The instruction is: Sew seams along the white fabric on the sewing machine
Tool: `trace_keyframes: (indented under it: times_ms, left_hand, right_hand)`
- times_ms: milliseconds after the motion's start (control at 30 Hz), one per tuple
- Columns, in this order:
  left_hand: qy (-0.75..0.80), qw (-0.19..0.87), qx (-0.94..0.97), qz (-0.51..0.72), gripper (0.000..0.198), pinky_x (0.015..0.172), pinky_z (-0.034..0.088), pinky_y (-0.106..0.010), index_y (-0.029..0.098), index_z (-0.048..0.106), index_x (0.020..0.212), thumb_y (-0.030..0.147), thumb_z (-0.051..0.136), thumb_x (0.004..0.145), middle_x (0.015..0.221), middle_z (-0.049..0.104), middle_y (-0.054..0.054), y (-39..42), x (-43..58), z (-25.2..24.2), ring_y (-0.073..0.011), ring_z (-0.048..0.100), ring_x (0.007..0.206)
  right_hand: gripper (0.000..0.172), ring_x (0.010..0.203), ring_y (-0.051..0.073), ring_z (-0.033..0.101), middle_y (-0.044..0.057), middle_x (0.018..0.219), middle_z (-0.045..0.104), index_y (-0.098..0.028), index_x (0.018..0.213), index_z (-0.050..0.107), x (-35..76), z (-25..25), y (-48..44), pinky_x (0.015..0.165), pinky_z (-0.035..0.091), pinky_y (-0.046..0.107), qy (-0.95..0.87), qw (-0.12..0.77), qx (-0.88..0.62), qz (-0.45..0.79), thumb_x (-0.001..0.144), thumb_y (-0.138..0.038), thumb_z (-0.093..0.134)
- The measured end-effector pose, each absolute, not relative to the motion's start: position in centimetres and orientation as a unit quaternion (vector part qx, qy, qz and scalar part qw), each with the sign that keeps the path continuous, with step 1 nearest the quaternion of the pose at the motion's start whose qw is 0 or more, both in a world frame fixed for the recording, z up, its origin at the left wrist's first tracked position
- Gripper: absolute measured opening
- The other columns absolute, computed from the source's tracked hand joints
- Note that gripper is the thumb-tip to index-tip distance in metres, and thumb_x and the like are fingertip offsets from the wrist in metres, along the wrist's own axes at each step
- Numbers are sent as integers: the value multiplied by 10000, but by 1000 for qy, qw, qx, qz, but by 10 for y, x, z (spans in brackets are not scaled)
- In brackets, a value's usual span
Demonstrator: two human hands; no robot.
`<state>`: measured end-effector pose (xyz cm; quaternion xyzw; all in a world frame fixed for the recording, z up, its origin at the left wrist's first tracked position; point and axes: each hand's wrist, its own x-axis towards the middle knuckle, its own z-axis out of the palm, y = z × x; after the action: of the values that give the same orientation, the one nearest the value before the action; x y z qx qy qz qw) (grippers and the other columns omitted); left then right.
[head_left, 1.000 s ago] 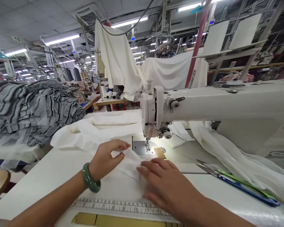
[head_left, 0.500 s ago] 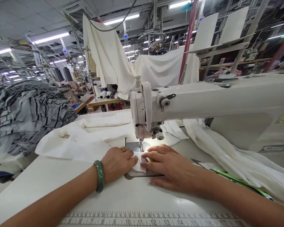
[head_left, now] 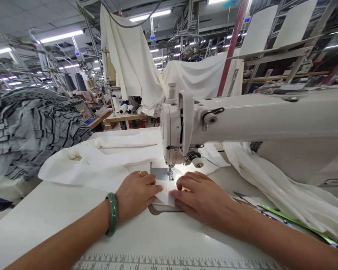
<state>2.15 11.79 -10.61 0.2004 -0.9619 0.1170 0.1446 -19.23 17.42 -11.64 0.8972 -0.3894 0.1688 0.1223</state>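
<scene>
folded white fabric (head_left: 165, 195) sits at the needle plate (head_left: 161, 174) of our sewing machine (head_left: 180, 127), just near of the presser foot (head_left: 170, 169). left hand (head_left: 136, 195) and right hand (head_left: 201, 198) lie palm-down on either side of it, fingertips almost meeting, so we'd say they're pressing it rather than clamping it. it looks thin, light and soft, the sort of cloth that slides and creases easily, so we'd hold it with flat pressure near the fold instead of pinching a corner. loose white fabric (head_left: 95, 165) spreads over the bench (head_left: 42, 228) to the left, and more white fabric (head_left: 284, 187) trails off on the right. a steel ruler (head_left: 157, 263) runs along the near edge, with green-handled shears (head_left: 298, 227) at right and a striped cloth pile (head_left: 25, 127) far left.
</scene>
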Motion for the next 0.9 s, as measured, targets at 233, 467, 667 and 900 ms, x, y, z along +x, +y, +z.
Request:
trace_keyframes:
  times_ms: [233,467,667,900]
  left_hand:
    - [-916,300,191,183,259,757,427,-339,175,578,1043,109,433,839,903,651,-45,114,20,-99,-163,589,806]
    - [-963,210,101,137,216,816,412,-312,142,570,944,65,464,772,853,656,-27,124,6,-110,-145,579,784]
    - [-960,204,106,161,205,879,365,-339,145,547,974,193,562,775,906,644,-33,119,8,-113,-157,569,826]
    - [-942,249,4,226,148,898,335,-348,137,560,922,104,440,842,866,668,-34,105,3,-116,-152,575,816]
  right_hand:
    - [356,819,240,467,83,901,565,-254,1127,583,-195,-119,178,773,398,434,-405,15,901,156,844,-461,523]
    - [263,804,230,451,81,877,545,-205,831,637,-198,-118,179,747,400,395,-405,40,900,152,835,-449,537]
    - [277,825,237,459,86,894,548,-215,877,640,-200,-119,179,756,395,398,-396,45,904,156,843,-461,518]
    - [261,830,243,465,91,892,552,-213,900,638,-199,-118,179,760,409,407,-397,37,906,139,839,-444,533]
